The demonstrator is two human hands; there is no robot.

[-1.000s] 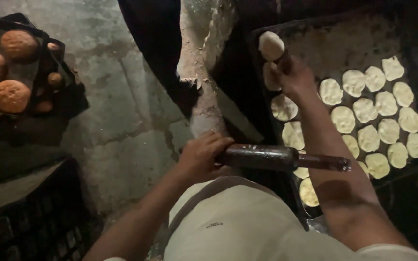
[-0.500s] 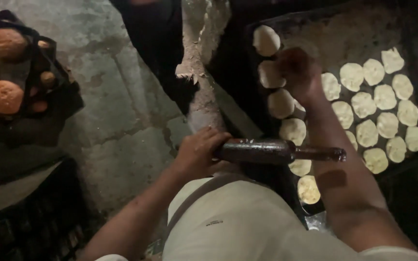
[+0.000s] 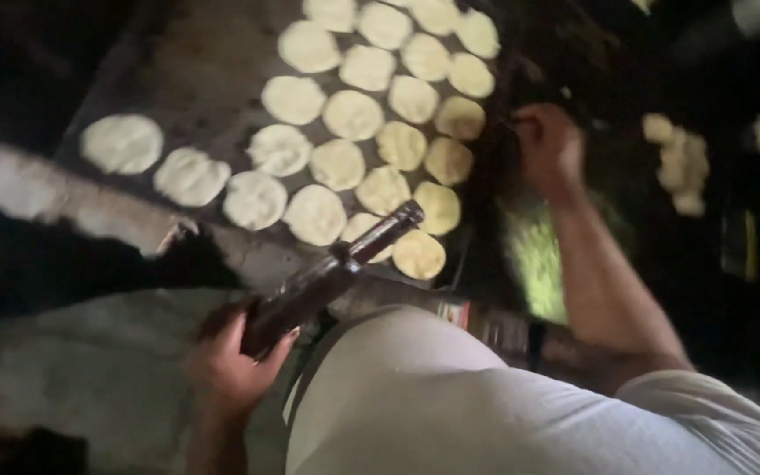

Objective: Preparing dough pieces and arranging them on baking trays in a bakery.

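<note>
Dim and cramped, the room gives little light beyond a dark metal tray point(image 3: 195, 53) crowded with pale flattened dough rounds point(image 3: 352, 114), laid in close rows that fill it from its near edge to its far right corner — only the far left part is bare. The left hand point(image 3: 230, 369) clenches one end of a dark rolling pin point(image 3: 327, 277), angled up so its free tip hangs over the tray's near edge, just above the nearest rounds. The right hand point(image 3: 549, 145) reaches past the tray's right edge toward a blurred pile of dough lumps point(image 3: 681, 158); whether its grip is closed I cannot tell. Room there is tight — tray edge on one side, darkness on the other.
</note>
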